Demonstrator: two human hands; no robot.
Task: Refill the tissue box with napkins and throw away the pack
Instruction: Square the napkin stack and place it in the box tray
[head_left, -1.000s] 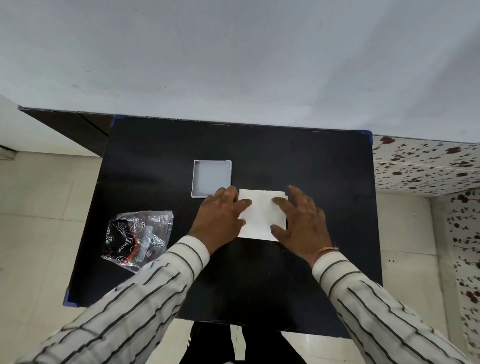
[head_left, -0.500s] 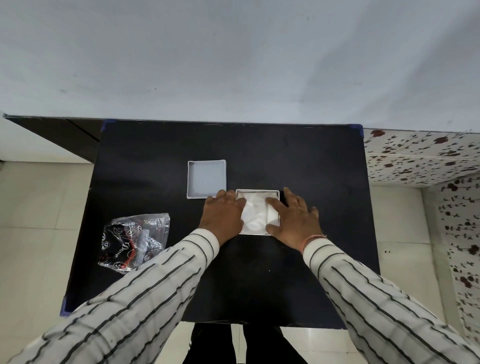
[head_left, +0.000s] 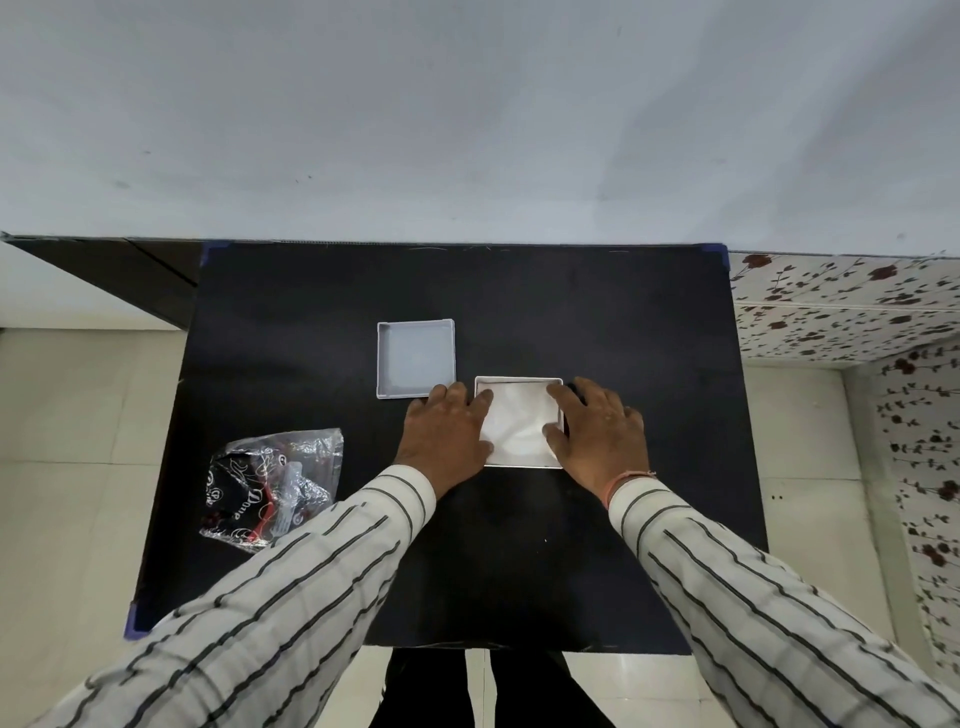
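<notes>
Napkins (head_left: 519, 426) lie inside the tissue box (head_left: 519, 380). Left hand (head_left: 441, 434) and right hand (head_left: 597, 431) press flat on both sides, fingers spread and holding nothing, probably to settle the napkins. The pack (head_left: 270, 486) waits apart.

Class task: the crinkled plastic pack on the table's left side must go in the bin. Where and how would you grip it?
Pinch the pack at its raised far right corner, from above. The film is crumpled and lies flat on the black table, so only a loose, upturned edge gives fingers purchase.
</notes>
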